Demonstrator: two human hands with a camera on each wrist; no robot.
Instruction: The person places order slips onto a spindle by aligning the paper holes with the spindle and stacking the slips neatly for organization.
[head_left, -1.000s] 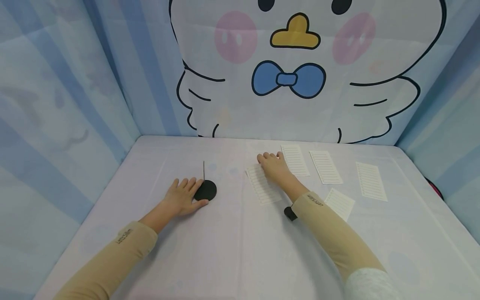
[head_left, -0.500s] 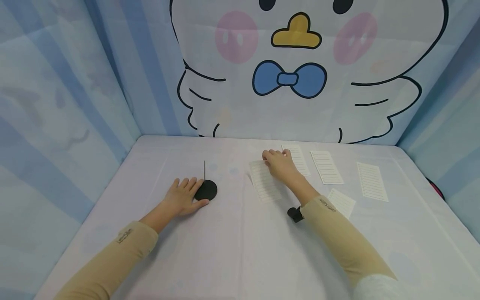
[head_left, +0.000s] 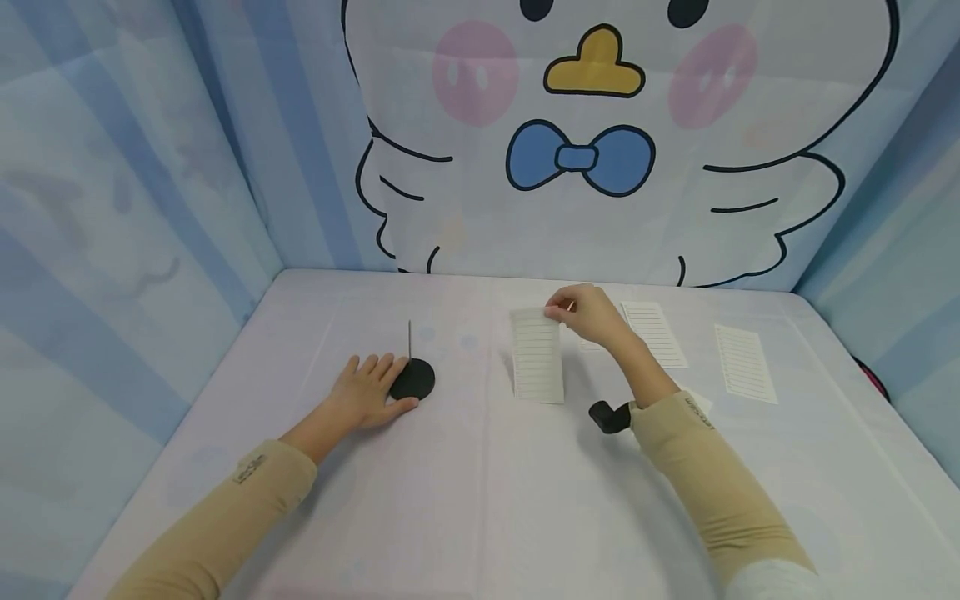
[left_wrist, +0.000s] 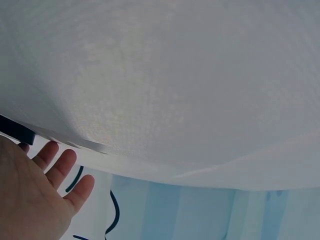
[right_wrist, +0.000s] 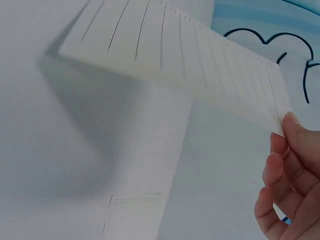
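Observation:
My left hand (head_left: 363,396) rests on the table with fingers spread, touching a paper spike's black round base (head_left: 416,382). A thin upright rod (head_left: 410,340) rises from that base. In the left wrist view the dark base edge (left_wrist: 16,131) shows just beyond the hand (left_wrist: 37,200). My right hand (head_left: 592,312) pinches the top right corner of a lined paper slip (head_left: 537,357) between thumb and fingers. The slip hangs tilted up off the table, as the right wrist view of the slip (right_wrist: 175,55) also shows.
Lined slips lie flat to the right: one (head_left: 652,333) behind the right hand, another slip (head_left: 745,362) farther right. A slip (head_left: 701,400) is mostly covered by the right sleeve, and one (head_left: 592,343) by the hand. Printed curtains (head_left: 480,225) enclose the table.
My right hand has lifted the slip's far end off the table and moved right and nearer upright with it. My left hand and the black base stay put.

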